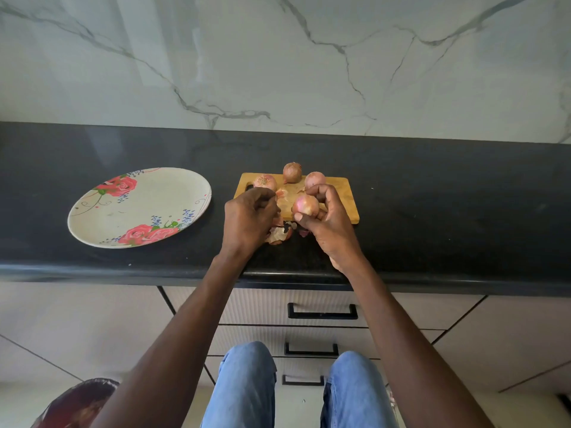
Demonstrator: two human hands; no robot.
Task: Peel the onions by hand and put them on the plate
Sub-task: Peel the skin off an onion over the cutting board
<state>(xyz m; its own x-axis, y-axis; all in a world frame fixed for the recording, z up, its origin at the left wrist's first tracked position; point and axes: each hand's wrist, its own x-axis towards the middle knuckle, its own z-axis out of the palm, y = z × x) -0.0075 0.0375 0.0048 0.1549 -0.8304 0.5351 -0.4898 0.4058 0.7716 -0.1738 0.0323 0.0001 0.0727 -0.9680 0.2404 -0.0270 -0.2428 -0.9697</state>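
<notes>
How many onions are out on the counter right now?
4. One onion in the right hand, held by the right hand; three on the cutting board: left onion, back onion, right onion. The hands may hide more.

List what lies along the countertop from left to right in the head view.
Floral plate → left hand → onion held in the right hand → right hand → bare right end of the cutting board.
</notes>
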